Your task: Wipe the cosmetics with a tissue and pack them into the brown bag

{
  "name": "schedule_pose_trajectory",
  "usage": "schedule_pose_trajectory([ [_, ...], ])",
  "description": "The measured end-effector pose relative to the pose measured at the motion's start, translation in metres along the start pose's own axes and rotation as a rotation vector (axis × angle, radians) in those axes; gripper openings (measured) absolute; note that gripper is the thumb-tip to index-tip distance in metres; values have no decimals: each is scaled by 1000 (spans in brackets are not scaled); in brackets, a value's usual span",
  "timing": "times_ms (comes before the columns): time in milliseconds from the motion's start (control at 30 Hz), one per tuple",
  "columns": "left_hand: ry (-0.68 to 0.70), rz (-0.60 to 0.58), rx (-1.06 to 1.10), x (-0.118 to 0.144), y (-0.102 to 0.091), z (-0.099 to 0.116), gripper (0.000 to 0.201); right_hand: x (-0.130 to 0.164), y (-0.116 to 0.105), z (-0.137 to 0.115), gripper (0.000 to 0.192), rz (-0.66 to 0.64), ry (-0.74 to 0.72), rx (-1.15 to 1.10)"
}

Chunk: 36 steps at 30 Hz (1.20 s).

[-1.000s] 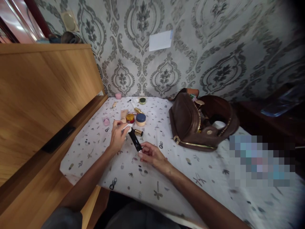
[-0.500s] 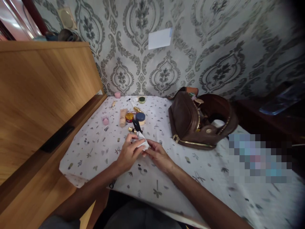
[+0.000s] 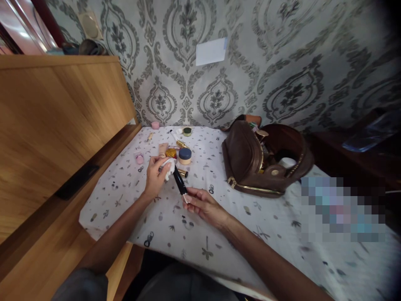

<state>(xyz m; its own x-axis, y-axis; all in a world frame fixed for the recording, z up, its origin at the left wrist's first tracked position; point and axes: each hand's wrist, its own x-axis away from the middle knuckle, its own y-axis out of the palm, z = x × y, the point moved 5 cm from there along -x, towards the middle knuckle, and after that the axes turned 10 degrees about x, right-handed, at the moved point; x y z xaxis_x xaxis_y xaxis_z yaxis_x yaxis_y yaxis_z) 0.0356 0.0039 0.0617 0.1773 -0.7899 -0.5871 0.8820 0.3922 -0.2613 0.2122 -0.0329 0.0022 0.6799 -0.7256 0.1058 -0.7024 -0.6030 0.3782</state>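
Observation:
My left hand (image 3: 154, 177) pinches a crumpled white wipe (image 3: 169, 168) beside the upper end of a black makeup brush (image 3: 179, 180). The fingers of my right hand (image 3: 207, 207) are closed on the brush's silver lower part, and its tip is hidden there. The brush slants over the tabletop. Just behind it lies a dark and gold tube (image 3: 183, 172). Farther back stand a jar with a navy lid (image 3: 184, 156) and an amber jar (image 3: 171, 153). A beige squeeze tube (image 3: 163, 148) is partly covered by my left hand.
A brown handbag (image 3: 247, 163) sits unzipped on the right of the patterned tablecloth (image 3: 125, 200). Small cosmetics, including a green-lidded jar (image 3: 187, 131) and a pink item (image 3: 139, 159), lie toward the back and left. A wooden panel (image 3: 62, 125) borders the left side.
My left hand has moved left and away with the wipe, sliding off the silver part toward the black end. The brush's black handle is now in plain view. My right hand stays nearly in place.

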Motion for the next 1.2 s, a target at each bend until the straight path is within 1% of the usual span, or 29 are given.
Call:
schedule_pose_trajectory([
  [67, -90, -52, 120, 3, 6, -5, 32, 1, -1, 0, 49, 26, -9, -27],
  [133, -183, -137, 258, 7, 15, -10, 38, 1, -1, 0, 65, 42, -15, -46],
  [167, -228, -180, 321, 9, 19, -12, 40, 1, -1, 0, 67, 41, -13, -50],
  [200, -269, -213, 374, 11, 23, -13, 42, 1, -1, 0, 65, 34, -7, -51],
  [267, -319, -241, 432, 14, 29, -17, 42, 1, -1, 0, 60, 26, 7, -63],
  [333, -321, -219, 436, 14, 29, -19, 39, 0, -2, 0, 58, 35, 23, -75],
  [433, -284, -180, 390, 13, 25, -20, 34, 0, -6, -2, 60, 96, 13, -66],
  [500, -305, -149, 350, 12, 22, -21, 35, 0, -8, -2, 59, 134, -2, -42],
  [533, -332, -122, 329, 11, 20, -23, 36, 0, -9, -1, 58, 144, -4, -31],
  [633, -384, 20, 270, 9, 11, -26, 40, -1, -11, 0, 53, 164, -16, -36],
  [700, -324, 80, 216, 9, 6, -21, 43, -1, -14, 0, 51, 192, -35, -69],
  [733, -265, 79, 176, 10, 5, -16, 43, -2, -15, -1, 51, 210, -42, -87],
  [767, -197, 45, 130, 12, 6, -9, 43, -2, -17, -1, 52, 228, -45, -102],
  [833, -38, -110, 27, 23, 14, 8, 41, -2, -20, -2, 52, 258, -46, -116],
  [933, 182, -422, -142, 50, 33, 32, 42, -3, -21, -4, 49, 270, -92, -94],
  [967, 236, -486, -204, 57, 37, 37, 42, -2, -21, -5, 48, 269, -119, -66],
  [1000, 275, -514, -268, 62, 39, 40, 42, -2, -21, -6, 46, 269, -145, -25],
  [1033, 296, -517, -329, 64, 40, 41, 43, -2, -21, -7, 45, 273, -166, 28],
  [1100, 295, -478, -424, 58, 37, 39, 41, -1, -21, -8, 44, 280, -187, 143],
  [1200, 220, -387, -502, 33, 25, 29, 38, -1, -19, -7, 45, 244, -170, 252],
])
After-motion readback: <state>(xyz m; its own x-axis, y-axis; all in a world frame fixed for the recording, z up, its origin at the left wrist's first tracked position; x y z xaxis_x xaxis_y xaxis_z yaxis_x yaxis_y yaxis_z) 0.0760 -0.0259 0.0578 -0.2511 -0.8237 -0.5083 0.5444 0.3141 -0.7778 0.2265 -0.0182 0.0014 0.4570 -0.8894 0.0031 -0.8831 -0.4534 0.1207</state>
